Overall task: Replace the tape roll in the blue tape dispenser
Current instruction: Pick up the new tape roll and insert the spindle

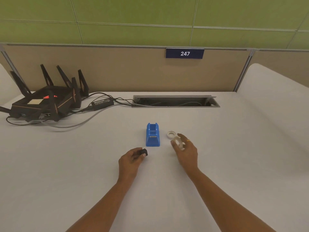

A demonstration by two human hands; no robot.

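Left hand (132, 159) is pinching a small black spool core (144, 152) between thumb and fingers, low over the table (83, 164), just in front of the blue tape dispenser (153, 135). That dispenser is standing upright at centre, its cradle looking empty. To its right, one tape roll (171, 134) is lying flat on the table, while the right hand (185, 152) is closing around a second clear roll (179, 142), lifted slightly. Judging by this, the roll is out and the core is being moved to the new roll; next the core needs pushing squarely through that roll's centre.
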